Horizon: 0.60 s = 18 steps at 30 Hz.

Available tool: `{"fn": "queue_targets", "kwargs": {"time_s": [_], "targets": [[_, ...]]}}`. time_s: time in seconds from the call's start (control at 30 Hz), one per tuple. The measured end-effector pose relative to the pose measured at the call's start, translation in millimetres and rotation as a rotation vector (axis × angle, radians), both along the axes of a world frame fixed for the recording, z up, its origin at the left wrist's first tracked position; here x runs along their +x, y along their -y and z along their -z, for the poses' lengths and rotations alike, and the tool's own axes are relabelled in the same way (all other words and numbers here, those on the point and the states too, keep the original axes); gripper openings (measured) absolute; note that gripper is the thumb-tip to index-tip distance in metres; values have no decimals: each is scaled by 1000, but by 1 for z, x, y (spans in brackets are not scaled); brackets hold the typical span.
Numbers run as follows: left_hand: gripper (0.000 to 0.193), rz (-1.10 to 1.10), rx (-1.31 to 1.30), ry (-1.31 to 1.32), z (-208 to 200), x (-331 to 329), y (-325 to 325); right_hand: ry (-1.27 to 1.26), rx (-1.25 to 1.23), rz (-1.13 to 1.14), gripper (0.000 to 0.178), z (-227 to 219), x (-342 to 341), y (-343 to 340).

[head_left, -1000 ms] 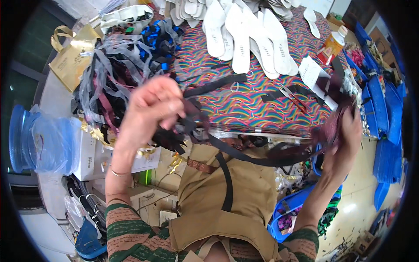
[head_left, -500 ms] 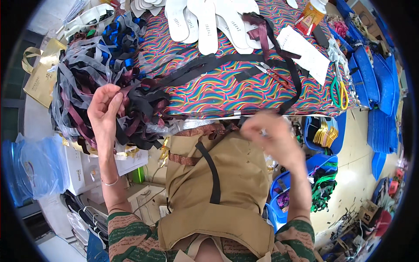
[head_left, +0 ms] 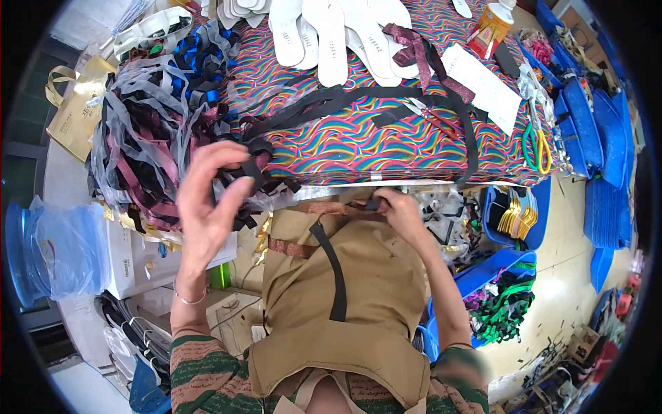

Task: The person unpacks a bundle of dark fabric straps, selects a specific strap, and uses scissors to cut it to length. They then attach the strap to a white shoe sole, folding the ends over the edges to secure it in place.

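My left hand (head_left: 210, 203) is raised over the right side of a tangled heap of fabric strips (head_left: 148, 131) in black, grey, maroon and blue. Its thumb and fingers are apart; a bit of black strip shows by the fingertips, apparently not gripped. At the table's front edge, my right hand (head_left: 403, 215) pinches the end of a small dark strip (head_left: 374, 204) above my lap. Across my brown apron (head_left: 345, 276) lie a black strip (head_left: 336, 276) and reddish-brown glittery strips (head_left: 291, 248).
White insole-shaped pieces (head_left: 324, 41) lie at the back of the patterned table cover (head_left: 331, 155). Red-handled snips (head_left: 431, 116), green-and-yellow scissors (head_left: 538, 145), a paper sheet (head_left: 483, 86) and a bottle (head_left: 491, 27) are to the right. Blue bins (head_left: 514, 217) stand below.
My left hand has moved right and nearer, and its fingers have spread. My right hand has come slightly left, closing on the dark strip. The long black strip's end on the table has shifted.
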<state>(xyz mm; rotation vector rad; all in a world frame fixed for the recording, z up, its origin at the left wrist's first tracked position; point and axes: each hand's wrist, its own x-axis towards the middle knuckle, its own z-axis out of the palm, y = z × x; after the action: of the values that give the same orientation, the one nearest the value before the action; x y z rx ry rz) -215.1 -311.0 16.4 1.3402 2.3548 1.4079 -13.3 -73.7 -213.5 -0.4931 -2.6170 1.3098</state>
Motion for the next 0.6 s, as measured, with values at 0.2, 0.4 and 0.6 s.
{"fn": "queue_targets", "kwargs": {"time_s": [0.2,0.4,0.6], "targets": [[55,458,-85,179,26,33,-67,-223,-288,164,16,-143,25,-22],[75,650,114,653,-6,64,-109,-557,-193,26,29,-266,-9,-3],[37,661,315,798,-63,63,-112,-652,-103,-121,23,-355,-50,8]]}}
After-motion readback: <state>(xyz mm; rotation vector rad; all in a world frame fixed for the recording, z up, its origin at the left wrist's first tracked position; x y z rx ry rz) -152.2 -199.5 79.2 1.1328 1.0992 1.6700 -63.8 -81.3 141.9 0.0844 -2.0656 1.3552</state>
